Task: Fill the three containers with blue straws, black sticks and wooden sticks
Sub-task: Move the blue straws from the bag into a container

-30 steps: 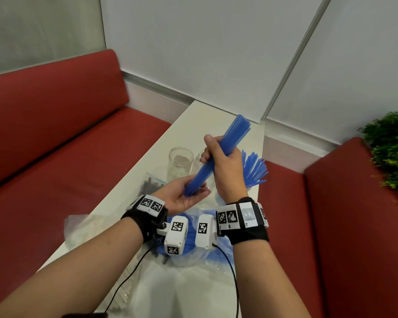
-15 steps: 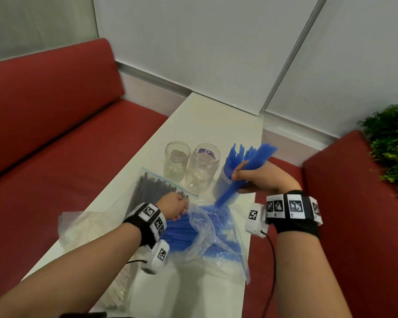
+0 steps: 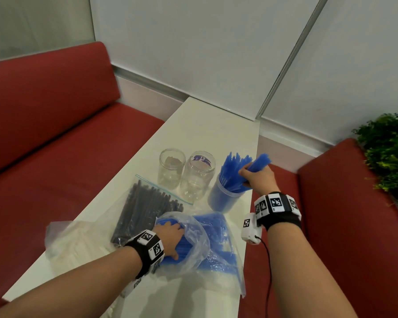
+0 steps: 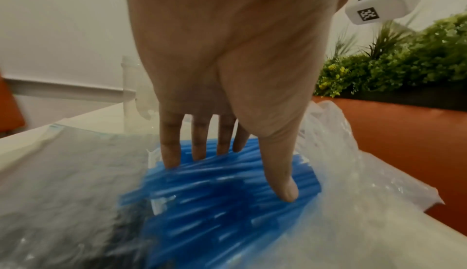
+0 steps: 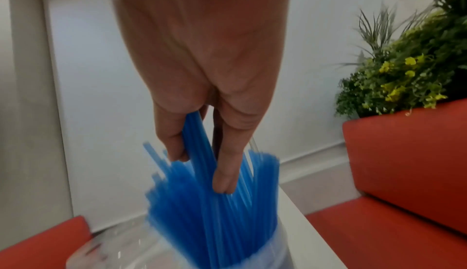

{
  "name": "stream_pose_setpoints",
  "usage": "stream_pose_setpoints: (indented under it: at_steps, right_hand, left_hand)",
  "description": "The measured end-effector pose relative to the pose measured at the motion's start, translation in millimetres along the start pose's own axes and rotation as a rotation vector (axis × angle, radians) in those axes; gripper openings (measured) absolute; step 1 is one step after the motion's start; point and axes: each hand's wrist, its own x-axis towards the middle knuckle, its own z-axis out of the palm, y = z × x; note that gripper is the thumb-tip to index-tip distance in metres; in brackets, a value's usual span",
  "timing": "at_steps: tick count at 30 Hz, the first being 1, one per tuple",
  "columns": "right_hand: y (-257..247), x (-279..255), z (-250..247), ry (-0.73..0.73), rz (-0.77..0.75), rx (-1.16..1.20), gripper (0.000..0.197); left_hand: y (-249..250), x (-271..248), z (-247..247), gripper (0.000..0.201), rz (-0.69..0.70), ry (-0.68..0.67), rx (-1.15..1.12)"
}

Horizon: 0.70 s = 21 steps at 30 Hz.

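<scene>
My right hand (image 3: 255, 177) grips a bundle of blue straws (image 3: 259, 162) and holds it tilted, its lower ends inside the plastic container (image 3: 225, 200), which holds many more. In the right wrist view my right hand (image 5: 202, 163) has fingers and thumb curled round the bundle (image 5: 199, 143) above the container (image 5: 265, 253). My left hand (image 3: 170, 237) reaches into the clear bag of blue straws (image 3: 216, 244). In the left wrist view its fingers (image 4: 199, 143) rest straight on the loose straws (image 4: 215, 203). Two glass jars (image 3: 171, 167) (image 3: 199, 174) stand without sticks.
A zip bag of black sticks (image 3: 145, 210) lies left of the straw bag. A pale bag of wooden sticks (image 3: 78, 244) lies at the near left. The narrow white table (image 3: 205, 127) runs between red benches (image 3: 55, 157), with a plant (image 3: 391, 148) at the right.
My right hand carried the straw bundle right and down into the plastic container. My left hand let go of the bundle, dropped to the table and went into the straw bag.
</scene>
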Motion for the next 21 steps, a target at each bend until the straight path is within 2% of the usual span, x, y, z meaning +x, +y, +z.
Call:
stream_pose_setpoints:
  at_steps: [2,5,7,11,13,15,18,21]
  right_hand:
    - [13,-1,12,0.018,0.036,0.014,0.004]
    - [25,0,22,0.018,0.096,0.091,0.013]
    - [23,1,20,0.025,0.061,0.078,0.025]
    - [13,2,14,0.254,-0.188,-0.113,0.045]
    - [11,1,21,0.399,-0.347,-0.136,0.051]
    - [14,-2,30,0.484,-0.468,-0.110,0.050]
    - [29,-1,46,0.423,-0.500,-0.144,0.034]
    - [49,4,58,0.228,-0.315,-0.452,0.049]
  left_hand:
    - [1,0,3,0.086,-0.009,0.016,0.051]
    - [3,1,7,0.056,-0.033,0.047,0.078]
    - [1,2,7,0.040,-0.044,0.029,0.092]
    - [-4,5,6,0.034,-0.057,-0.011,0.067]
    - [-6,5,7,0.034,-0.065,-0.024,0.057]
    - [-6,5,8,0.033,-0.076,-0.044,0.048]
    - [-6,4,6,0.034,-0.082,-0.059,0.027]
    - [-6,2,4,0.034,-0.084,-0.060,0.015]
